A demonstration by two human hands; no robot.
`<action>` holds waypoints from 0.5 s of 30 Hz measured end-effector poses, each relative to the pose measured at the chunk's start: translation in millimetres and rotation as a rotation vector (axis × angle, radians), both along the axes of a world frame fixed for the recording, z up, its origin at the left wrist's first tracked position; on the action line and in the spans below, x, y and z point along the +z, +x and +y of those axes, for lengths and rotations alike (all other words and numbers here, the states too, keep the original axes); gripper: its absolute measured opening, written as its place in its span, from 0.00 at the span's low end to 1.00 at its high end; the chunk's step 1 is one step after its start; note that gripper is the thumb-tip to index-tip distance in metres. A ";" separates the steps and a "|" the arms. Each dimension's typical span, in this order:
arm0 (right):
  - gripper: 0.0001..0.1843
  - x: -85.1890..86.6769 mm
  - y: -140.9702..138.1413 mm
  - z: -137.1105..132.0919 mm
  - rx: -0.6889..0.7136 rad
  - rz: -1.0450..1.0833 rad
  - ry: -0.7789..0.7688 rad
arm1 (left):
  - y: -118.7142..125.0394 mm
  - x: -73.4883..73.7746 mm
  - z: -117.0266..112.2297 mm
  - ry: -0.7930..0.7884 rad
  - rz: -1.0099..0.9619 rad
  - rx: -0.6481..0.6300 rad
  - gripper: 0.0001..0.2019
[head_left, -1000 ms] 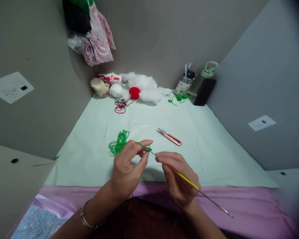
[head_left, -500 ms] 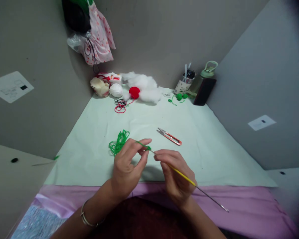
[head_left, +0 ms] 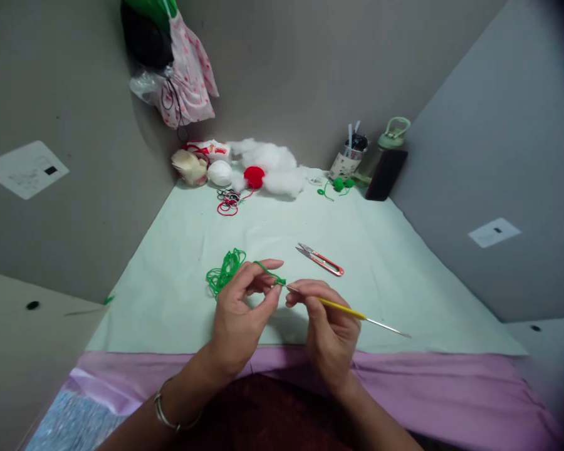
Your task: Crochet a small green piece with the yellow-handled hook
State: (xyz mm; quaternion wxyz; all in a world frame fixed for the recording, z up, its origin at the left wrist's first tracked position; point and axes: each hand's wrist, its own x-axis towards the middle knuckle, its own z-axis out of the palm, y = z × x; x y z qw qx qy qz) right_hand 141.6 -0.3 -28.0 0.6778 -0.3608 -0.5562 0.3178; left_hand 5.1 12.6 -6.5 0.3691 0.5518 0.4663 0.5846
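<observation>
My left hand (head_left: 239, 319) pinches a strand of green yarn (head_left: 269, 274) between thumb and fingers, with a small green stitch at its fingertips. The strand runs back to a loose tangle of green yarn (head_left: 223, 273) lying on the pale green cloth (head_left: 178, 288). My right hand (head_left: 326, 326) grips a crochet hook (head_left: 352, 312) with a yellow handle; its thin metal tip meets the green stitch, and its long tail points right. A bracelet sits on my left wrist.
Orange thread snips (head_left: 322, 259) lie just beyond my hands. At the back are white stuffing (head_left: 275, 164), a red ball (head_left: 254, 176), a white ball (head_left: 219, 172), red thread (head_left: 227, 203), small green pieces (head_left: 338, 184), a pen cup (head_left: 348, 160), a bottle (head_left: 385, 147) and a hanging bag (head_left: 183, 81).
My right hand has turned, swinging the hook's tail up from pointing down-right to nearly level. My left hand keeps its pinch on the yarn.
</observation>
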 end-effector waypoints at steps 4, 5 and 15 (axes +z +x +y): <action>0.17 3.2 5.0 -4.4 -0.007 -0.133 0.067 | -0.3 3.8 -0.9 -0.079 -0.048 0.010 0.16; 0.17 3.9 6.7 -5.6 -0.008 -0.179 0.087 | -0.7 3.7 -1.1 -0.060 -0.028 0.022 0.16; 0.20 6.5 11.2 -11.4 -0.082 -0.441 0.233 | -3.6 -9.1 -2.2 0.228 0.241 0.068 0.17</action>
